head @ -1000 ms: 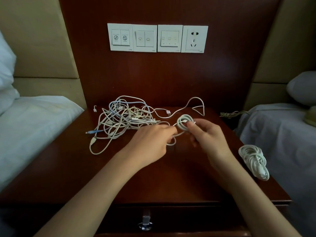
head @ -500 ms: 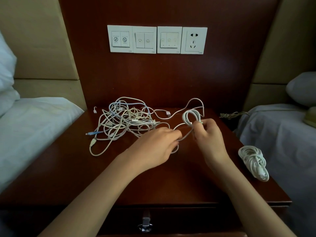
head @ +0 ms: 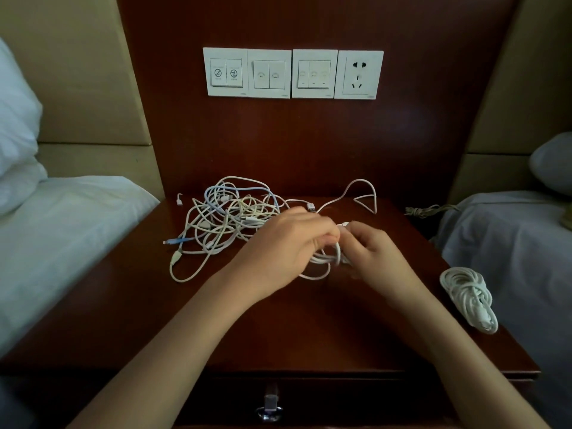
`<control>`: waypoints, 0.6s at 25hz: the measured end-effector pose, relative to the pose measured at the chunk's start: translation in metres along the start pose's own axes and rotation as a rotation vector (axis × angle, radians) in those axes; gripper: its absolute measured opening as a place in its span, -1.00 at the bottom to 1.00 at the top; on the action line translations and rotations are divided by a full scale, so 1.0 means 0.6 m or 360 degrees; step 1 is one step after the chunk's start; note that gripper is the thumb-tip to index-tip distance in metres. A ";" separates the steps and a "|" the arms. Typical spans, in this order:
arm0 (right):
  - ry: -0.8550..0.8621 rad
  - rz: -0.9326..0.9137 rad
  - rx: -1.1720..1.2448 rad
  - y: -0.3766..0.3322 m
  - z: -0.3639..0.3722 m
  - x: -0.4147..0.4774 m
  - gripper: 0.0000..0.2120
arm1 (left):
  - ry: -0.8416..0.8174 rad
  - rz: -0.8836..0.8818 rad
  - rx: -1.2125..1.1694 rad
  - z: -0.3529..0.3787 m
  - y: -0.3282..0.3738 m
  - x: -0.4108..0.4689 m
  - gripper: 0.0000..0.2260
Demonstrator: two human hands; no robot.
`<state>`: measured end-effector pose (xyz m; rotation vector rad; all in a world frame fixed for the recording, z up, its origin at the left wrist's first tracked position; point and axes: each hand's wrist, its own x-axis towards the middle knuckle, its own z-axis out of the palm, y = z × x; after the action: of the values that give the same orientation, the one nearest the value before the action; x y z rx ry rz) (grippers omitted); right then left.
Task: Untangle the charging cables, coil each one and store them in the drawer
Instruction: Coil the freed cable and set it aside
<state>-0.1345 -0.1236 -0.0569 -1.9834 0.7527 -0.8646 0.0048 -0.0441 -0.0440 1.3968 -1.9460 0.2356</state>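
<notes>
1. left hand (head: 288, 243): fingers curled round a small white cable bundle (head: 325, 259) over mid-tabletop (head: 309, 329).
2. right hand (head: 376, 252): close against the left hand, fingertips pinching the same bundle from its right side; a white plug end pokes up between the two.
3. cable tangle (head: 229, 218): white and blue, loose heap just left of and behind the left hand.
4. coiled white cable (head: 467, 295): near the tabletop's right edge, apart from both hands.
5. drawer (head: 340, 397): front with metal handle, below the near edge.
</notes>
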 end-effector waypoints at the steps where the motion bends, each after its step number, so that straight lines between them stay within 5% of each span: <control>1: -0.0031 -0.0012 0.0071 -0.005 0.003 -0.004 -0.71 | 0.0021 -0.0094 -0.0125 0.001 -0.006 -0.001 -0.84; 8: -0.0158 -0.0137 0.0199 -0.018 0.016 -0.018 -0.66 | -0.0096 -0.0540 -0.0484 -0.014 -0.008 -0.001 -0.85; 11: -0.0254 -0.0238 0.0475 -0.022 0.023 -0.026 -0.65 | -0.0156 -0.1056 -0.1381 -0.022 -0.005 0.000 -0.84; 15: -0.0311 -0.0146 0.1079 -0.021 0.036 -0.026 -0.54 | 0.0167 -0.1661 -0.2536 -0.008 0.008 0.011 -0.79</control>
<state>-0.1240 -0.0963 -0.0597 -1.4667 0.2067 -0.8247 0.0018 -0.0445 -0.0351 0.9113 -0.5474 -1.3560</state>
